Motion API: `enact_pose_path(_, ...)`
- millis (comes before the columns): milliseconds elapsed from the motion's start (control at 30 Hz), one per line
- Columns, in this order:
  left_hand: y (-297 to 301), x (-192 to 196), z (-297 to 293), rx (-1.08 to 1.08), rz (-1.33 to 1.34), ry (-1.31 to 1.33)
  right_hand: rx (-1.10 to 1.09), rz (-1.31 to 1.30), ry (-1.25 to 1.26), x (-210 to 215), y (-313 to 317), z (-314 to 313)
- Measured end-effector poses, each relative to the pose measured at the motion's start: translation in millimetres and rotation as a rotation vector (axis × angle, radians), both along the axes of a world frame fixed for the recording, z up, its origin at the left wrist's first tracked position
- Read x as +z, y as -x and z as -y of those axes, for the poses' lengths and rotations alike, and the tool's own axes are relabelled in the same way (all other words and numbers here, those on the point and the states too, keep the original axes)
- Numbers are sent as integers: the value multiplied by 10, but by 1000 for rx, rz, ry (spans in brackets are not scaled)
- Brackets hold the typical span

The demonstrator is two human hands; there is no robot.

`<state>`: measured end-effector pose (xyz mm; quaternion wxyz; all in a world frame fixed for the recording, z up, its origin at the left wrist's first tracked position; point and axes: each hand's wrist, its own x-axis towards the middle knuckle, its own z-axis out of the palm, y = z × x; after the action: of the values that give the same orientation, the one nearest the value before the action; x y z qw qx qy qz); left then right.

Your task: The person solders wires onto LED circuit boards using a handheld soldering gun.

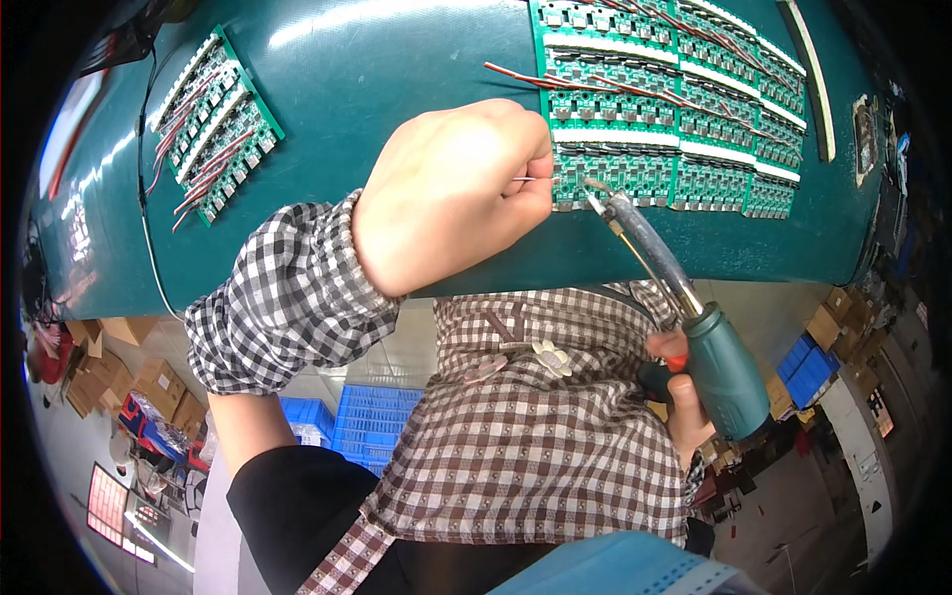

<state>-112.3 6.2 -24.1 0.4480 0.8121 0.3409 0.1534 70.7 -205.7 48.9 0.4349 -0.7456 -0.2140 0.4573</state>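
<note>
My left hand (451,193), in a black-and-white checked sleeve cover, is closed in a pinch at the left edge of a large green circuit board panel (620,186). A thin wire (536,179) shows between its fingertips and runs toward the board's nearest row. My right hand (690,415) grips a green-bodied soldering gun (727,372) with a red trigger, its handle partly hidden. The gun's long metal tip points up and left, at the pads just right of my left fingertips. Red and white wires (605,85) lie across the upper rows of the panel.
A smaller circuit board panel (230,129) with red and white wires lies at the left of the green table mat (397,59). A dark cable (145,188) runs down that side. A pale strip (811,84) lies right of the large panel. Blue crates (375,421) stand below the table.
</note>
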Motion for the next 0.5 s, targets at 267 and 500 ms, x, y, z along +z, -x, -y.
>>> enact_pose_path(267,-16,-8,47,25,33,-41,101,80,36,21,-36,-86)
enact_pose_path(500,-34,-31,66,32,50,-85,99,104,-22,-25,-51,-38)
